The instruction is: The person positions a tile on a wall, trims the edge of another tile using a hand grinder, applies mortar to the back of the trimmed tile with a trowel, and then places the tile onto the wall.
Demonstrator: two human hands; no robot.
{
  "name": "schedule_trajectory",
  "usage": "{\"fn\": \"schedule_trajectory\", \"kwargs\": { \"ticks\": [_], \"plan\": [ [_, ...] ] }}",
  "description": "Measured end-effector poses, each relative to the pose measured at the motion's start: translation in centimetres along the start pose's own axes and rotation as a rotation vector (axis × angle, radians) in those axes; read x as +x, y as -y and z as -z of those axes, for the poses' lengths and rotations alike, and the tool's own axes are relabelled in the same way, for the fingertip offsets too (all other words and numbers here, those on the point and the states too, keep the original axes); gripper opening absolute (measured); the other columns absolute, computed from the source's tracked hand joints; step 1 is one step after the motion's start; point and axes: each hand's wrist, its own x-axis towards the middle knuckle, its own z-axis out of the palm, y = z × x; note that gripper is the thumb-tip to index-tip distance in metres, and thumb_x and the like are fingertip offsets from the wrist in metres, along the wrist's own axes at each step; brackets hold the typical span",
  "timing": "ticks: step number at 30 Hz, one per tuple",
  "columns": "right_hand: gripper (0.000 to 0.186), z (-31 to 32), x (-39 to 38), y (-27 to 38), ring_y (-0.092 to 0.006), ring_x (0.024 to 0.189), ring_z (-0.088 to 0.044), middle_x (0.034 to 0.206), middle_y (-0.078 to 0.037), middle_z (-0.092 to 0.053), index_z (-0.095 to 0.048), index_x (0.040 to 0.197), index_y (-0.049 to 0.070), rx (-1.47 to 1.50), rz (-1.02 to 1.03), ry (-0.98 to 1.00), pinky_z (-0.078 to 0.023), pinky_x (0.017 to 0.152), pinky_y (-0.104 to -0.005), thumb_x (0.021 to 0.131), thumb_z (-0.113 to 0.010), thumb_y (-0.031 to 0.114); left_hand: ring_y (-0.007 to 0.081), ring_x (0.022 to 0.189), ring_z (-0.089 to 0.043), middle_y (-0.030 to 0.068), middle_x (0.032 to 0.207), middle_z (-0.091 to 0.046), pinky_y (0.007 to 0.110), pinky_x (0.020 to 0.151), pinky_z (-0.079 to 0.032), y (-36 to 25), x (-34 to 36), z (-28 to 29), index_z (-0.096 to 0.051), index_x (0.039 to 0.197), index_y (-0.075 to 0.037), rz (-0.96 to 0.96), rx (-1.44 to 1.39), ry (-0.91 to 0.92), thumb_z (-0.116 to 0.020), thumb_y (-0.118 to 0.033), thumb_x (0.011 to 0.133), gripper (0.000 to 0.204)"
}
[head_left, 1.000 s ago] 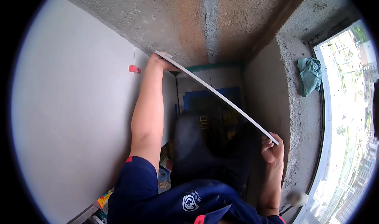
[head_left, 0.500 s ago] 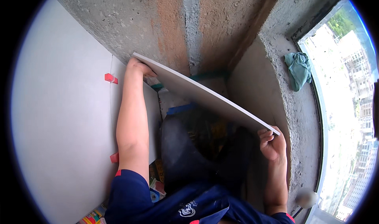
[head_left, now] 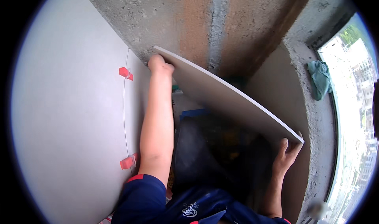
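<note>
Grey tile (head_left: 223, 101), flat & smooth-faced w/ a thin pale edge, slants btwn both hands, upper L to lower R, in front of a rough concrete wall (head_left: 154, 14) w/ orange-brown bands. R hand (head_left: 290, 155) clamped on its lower corner, thumb on near face, fingers round the edge. L hand (head_left: 161, 64) at the upper end, against the tile; fingers mostly hidden, so can't tell how far closed. Smooth pale panel (head_left: 71, 105) on L, 2 wedge-like red clips (head_left: 125, 73) along its thin seam. Crumpled green cloth (head_left: 319, 80) by window (head_left: 353, 125), R.
</note>
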Motion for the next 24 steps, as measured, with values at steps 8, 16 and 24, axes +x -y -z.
{"fn": "schedule_trajectory", "kwargs": {
  "ticks": [8, 16, 24],
  "plan": [
    [0.051, -3.8, -2.9, -8.5, -0.0259, 0.121, -0.043, 0.133, -0.019, -0.044, -0.036, 0.133, -0.008, 0.125, -0.03, 0.019, -0.031, 0.104, -0.038, 0.094, -0.057, 0.02, 0.0245, 0.074, -0.055, 0.0073, 0.07, -0.058, 0.037, 0.092, -0.039, 3.6, -15.0, -1.8, -0.062, 0.072, -0.005, -1.829, 0.938, 0.721, -0.051, -0.021, 0.089, 0.026],
    [0.055, -4.6, -1.4, -12.4, -0.0282, 0.124, -0.042, 0.135, -0.024, -0.042, -0.033, 0.135, -0.011, -0.145, 0.01, 0.137, -0.03, 0.106, -0.0374, 0.096, -0.054, 0.022, 0.0188, 0.039, -0.041, 0.0008, 0.04, -0.045, 0.031, 0.051, -0.027, 5.6, -12.9, -2.3, -0.046, 0.041, -0.012, -1.974, 0.534, 0.595, -0.061, -0.016, 0.077, 0.039],
    [0.051, -5.3, 1.6, -10.8, -0.0275, 0.12, -0.045, 0.13, -0.022, -0.047, -0.037, 0.131, -0.012, -0.087, 0.096, 0.184, -0.032, 0.104, -0.0378, 0.097, -0.052, 0.023, 0.0212, 0.038, -0.04, 0.0026, 0.038, -0.042, 0.034, 0.05, -0.026, 4.2, -12.1, -2.6, -0.041, 0.037, -0.012, -1.967, 0.454, 0.396, -0.064, -0.015, 0.076, 0.044]
  ]
}}
